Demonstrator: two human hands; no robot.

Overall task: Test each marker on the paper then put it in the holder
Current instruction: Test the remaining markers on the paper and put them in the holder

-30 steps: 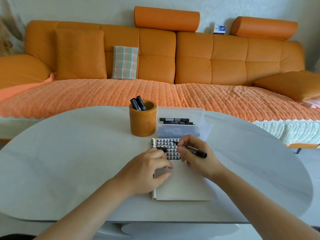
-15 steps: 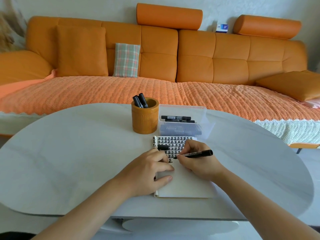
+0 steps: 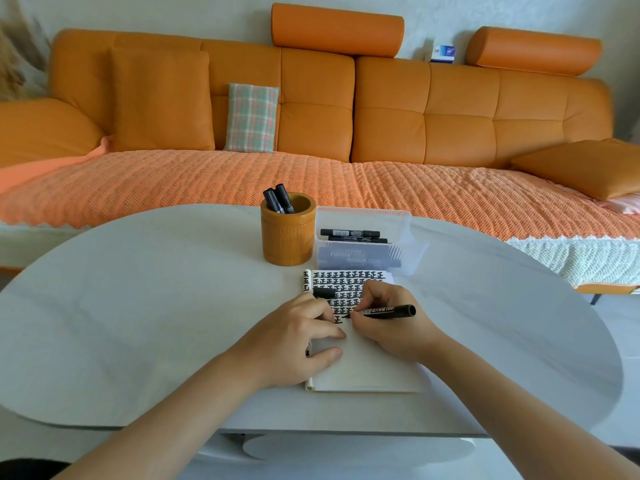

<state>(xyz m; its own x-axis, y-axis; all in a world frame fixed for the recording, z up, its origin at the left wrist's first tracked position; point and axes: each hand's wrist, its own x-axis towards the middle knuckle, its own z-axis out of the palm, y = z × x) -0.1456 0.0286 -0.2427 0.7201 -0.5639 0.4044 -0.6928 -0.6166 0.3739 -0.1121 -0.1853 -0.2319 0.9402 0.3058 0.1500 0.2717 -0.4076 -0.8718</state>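
A white notepad lies on the table, its upper part covered with rows of black marks. My right hand grips a black marker with its tip down on the paper. My left hand rests on the pad's left edge and holds a small black cap between its fingers. Behind the pad stands a round wooden holder with two black markers in it.
A clear plastic box right of the holder contains several more black markers. The pale oval table spreads wide to the left and right. An orange sofa with cushions runs behind the table.
My right hand has turned the marker from angled up to nearly level and brought its tip down onto the paper. The left hand keeps its place on the pad.
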